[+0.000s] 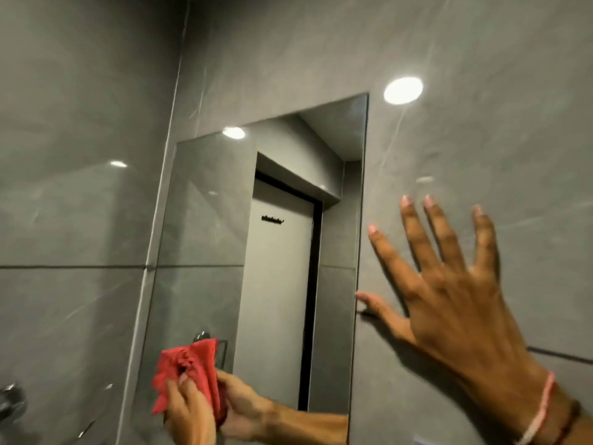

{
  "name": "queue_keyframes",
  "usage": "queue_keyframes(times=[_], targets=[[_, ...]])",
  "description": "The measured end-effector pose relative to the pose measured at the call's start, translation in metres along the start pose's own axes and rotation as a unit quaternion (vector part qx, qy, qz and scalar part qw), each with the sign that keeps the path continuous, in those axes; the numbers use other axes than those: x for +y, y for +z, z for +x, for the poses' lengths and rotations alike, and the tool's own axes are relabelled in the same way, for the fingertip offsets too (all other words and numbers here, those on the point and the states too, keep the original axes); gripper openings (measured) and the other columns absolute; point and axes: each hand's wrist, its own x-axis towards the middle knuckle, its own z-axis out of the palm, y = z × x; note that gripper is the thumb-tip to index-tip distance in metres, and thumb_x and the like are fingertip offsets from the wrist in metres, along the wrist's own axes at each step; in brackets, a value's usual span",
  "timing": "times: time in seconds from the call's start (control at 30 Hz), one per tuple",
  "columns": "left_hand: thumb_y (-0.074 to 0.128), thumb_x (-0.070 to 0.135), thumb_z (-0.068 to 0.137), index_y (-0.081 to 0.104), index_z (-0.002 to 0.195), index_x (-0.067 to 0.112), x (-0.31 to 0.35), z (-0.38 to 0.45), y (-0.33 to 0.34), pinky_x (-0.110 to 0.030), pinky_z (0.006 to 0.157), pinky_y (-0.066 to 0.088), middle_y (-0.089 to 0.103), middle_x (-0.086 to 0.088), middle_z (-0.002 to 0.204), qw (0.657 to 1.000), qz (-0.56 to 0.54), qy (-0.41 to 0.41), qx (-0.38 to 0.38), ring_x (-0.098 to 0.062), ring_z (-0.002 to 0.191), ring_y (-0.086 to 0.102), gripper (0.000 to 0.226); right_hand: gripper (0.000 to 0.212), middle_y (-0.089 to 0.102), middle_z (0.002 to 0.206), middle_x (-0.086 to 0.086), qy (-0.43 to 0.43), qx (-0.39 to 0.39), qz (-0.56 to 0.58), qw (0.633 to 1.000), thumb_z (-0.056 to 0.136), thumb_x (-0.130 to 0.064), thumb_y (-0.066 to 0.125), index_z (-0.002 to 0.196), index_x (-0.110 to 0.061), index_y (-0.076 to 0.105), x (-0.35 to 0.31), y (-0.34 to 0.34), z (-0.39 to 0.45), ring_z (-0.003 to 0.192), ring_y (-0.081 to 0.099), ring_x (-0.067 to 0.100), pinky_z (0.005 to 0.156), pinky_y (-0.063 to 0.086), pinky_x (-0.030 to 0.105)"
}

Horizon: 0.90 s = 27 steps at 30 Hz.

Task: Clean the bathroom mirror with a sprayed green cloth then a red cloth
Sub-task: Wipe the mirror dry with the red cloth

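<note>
Nearest the camera, at about four o'clock in the view, the right hand (449, 290) lies flat against the grey wall tiles (481, 139) with its fingers (414, 232) spread wide and grasping nothing, the thumb tip touching the right edge of the mirror (282, 252), and a pink thread band (539, 409) around the wrist. Down at seven o'clock the left hand (189, 409) has its fingers clenched around the bunched red cloth (189, 370), pressing it against the lower left part of the glass, where the hand's reflection meets it.
</note>
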Motion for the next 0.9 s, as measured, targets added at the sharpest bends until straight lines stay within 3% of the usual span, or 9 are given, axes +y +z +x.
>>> queue_keyframes(times=[0.07,0.2,0.27,0.37,0.47,0.57,0.63,0.7,0.9], targets=[[0.039,0.032,0.106,0.045,0.147,0.006,0.051,-0.018,0.022,-0.05,0.106,0.045,0.055,-0.032,0.139,0.998,-0.043,0.046,-0.001,-0.046,0.122,0.057,0.049,0.088,0.022,0.173,0.025,-0.003,0.018,0.005,1.0,0.092,-0.08,0.035,0.162,-0.025,0.037,0.002,0.001,0.002,0.161,0.024,0.042,0.124,0.012,0.076],[0.033,0.054,0.101,0.036,0.147,0.048,0.183,-0.064,0.056,-0.024,0.091,0.052,0.059,-0.022,0.14,0.97,-0.077,0.212,-0.085,-0.033,0.109,0.065,0.047,0.092,0.022,0.173,0.025,0.014,0.054,0.05,0.997,0.092,-0.082,0.03,0.163,-0.023,0.035,0.004,0.002,0.004,0.16,0.027,0.042,0.124,0.018,0.074],[0.032,0.059,0.095,0.03,0.152,0.046,0.256,-0.085,0.088,-0.038,0.117,0.033,0.039,-0.015,0.158,0.933,-0.077,0.32,-0.144,-0.036,0.141,0.039,0.058,0.092,0.027,0.171,0.026,0.031,0.057,0.092,0.994,0.093,-0.081,0.027,0.161,-0.021,0.039,0.005,-0.005,0.006,0.158,0.03,0.043,0.125,0.023,0.068],[0.045,0.063,0.088,0.023,0.155,0.043,0.336,-0.113,0.12,-0.058,0.123,0.015,0.017,-0.017,0.165,0.895,-0.056,0.386,-0.216,-0.042,0.15,0.011,0.074,0.082,0.035,0.17,0.021,0.066,0.077,0.224,0.969,0.094,-0.075,0.034,0.157,-0.023,0.046,0.008,-0.018,0.006,0.156,0.036,0.037,0.127,0.03,0.051],[0.068,0.039,0.086,0.026,0.157,0.028,0.376,-0.134,0.126,-0.058,0.124,0.018,0.024,-0.02,0.163,0.837,-0.063,0.471,-0.272,-0.041,0.147,0.022,0.082,0.076,0.033,0.172,-0.002,0.162,0.097,0.453,0.871,0.085,-0.069,0.05,0.154,-0.041,0.036,0.017,-0.038,0.009,0.155,0.038,0.015,0.124,0.035,0.031],[0.068,0.012,0.083,0.032,0.155,0.016,0.39,-0.154,0.123,-0.049,0.118,0.036,0.036,-0.017,0.16,0.749,-0.12,0.552,-0.347,-0.034,0.142,0.041,0.081,0.068,0.057,0.147,-0.006,0.282,0.198,0.611,0.713,0.086,-0.063,0.06,0.146,-0.033,0.045,0.036,-0.062,0.027,0.136,0.059,0.011,0.107,0.045,0.008],[0.066,0.004,0.081,0.028,0.156,0.017,0.392,-0.178,0.115,-0.048,0.118,0.037,0.034,-0.011,0.162,0.701,-0.159,0.585,-0.376,-0.028,0.145,0.041,0.085,0.069,0.059,0.142,-0.003,0.346,0.224,0.67,0.618,0.086,-0.064,0.066,0.143,-0.03,0.047,0.058,-0.084,0.037,0.132,0.062,0.02,0.112,0.049,0.025],[0.064,0.011,0.08,0.013,0.159,0.021,0.388,-0.203,0.104,-0.051,0.119,0.035,0.03,-0.007,0.164,0.665,-0.177,0.608,-0.394,-0.024,0.148,0.036,0.095,0.083,0.066,0.142,-0.001,0.365,0.186,0.704,0.58,0.075,-0.076,0.063,0.144,-0.029,0.055,0.08,-0.107,0.037,0.13,0.066,0.024,0.111,0.052,0.044],[0.071,0.032,0.073,-0.032,0.148,0.012,0.357,-0.269,0.066,-0.066,0.122,0.007,0.018,0.0,0.168,0.634,-0.077,0.669,-0.379,0.007,0.148,-0.002,0.129,0.077,0.082,0.121,-0.005,0.361,0.135,0.742,0.549,0.063,-0.081,0.075,0.128,-0.04,0.072,0.111,-0.163,0.014,0.113,0.078,0.018,0.094,0.06,0.043]])
